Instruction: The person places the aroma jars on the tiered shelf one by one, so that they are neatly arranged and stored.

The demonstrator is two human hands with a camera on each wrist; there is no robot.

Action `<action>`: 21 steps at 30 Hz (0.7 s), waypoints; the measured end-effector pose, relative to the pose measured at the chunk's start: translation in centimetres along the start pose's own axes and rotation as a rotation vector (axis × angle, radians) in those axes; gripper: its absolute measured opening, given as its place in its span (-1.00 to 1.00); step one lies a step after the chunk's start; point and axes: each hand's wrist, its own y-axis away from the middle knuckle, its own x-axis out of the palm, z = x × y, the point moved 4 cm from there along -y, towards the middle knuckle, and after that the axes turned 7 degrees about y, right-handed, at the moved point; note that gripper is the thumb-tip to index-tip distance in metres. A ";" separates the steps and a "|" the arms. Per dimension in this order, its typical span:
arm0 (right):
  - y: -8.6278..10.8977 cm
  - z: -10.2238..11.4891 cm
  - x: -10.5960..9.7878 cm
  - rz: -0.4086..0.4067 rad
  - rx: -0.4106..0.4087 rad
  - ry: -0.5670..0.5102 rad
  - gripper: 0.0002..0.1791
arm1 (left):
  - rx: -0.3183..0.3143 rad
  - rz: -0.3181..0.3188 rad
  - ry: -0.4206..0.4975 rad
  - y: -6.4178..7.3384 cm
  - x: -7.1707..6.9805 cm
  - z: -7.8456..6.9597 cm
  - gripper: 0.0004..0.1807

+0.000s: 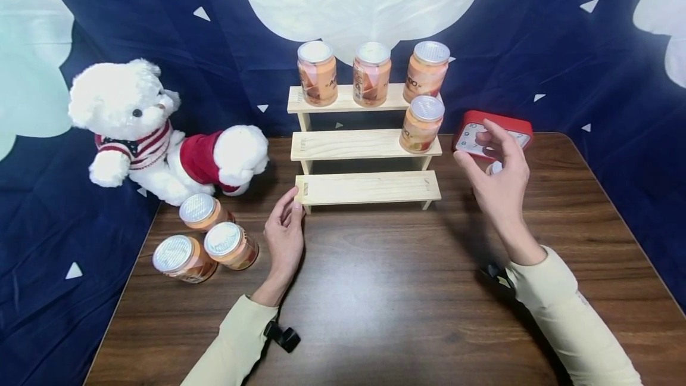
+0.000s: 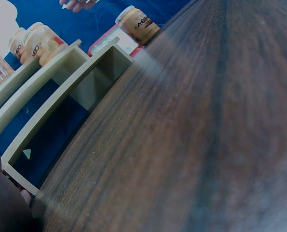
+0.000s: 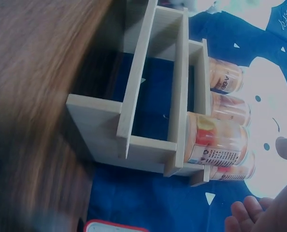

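A three-step wooden stand [image 1: 364,189] is at the middle of the table. My left hand [image 1: 284,240] grips the left end of its lowest step, with thumb and fingers at the corner. My right hand [image 1: 501,177] is raised to the right of the stand, thumb and fingers spread apart and nothing between them. Below it, a jar [image 2: 139,25] stands by the clock, mostly hidden in the head view. Several orange jars with silvery lids stand on the stand: three on the top step, including the middle jar [image 1: 372,76], and one jar [image 1: 421,127] on the middle step's right end.
Three more jars, one of them a jar [image 1: 231,246], stand together at the table's left. Behind them a white teddy bear [image 1: 139,118] in red clothes leans at the back. A red clock [image 1: 522,127] stands at the back right, before a blue cloth backdrop [image 1: 225,46].
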 end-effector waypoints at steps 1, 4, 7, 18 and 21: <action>0.1 -0.2 -0.1 0.000 0.007 0.001 -0.29 | 0.000 -0.001 -0.002 0.0 0.0 0.0 -0.63; 0.2 -0.6 -0.6 0.000 0.023 0.014 -0.28 | -0.003 -0.003 -0.007 0.1 -0.1 0.1 -0.63; 0.4 -1.2 -1.2 -0.007 0.035 0.030 -0.29 | -0.005 -0.001 -0.009 0.2 -0.2 0.1 -0.63; 0.6 -3.2 -2.9 -0.021 0.059 0.111 -0.29 | -0.009 0.001 0.000 0.0 -0.1 0.0 -0.63; 0.6 -3.6 -3.4 -0.033 0.063 0.119 -0.29 | -0.012 -0.001 0.000 0.0 0.0 0.0 -0.63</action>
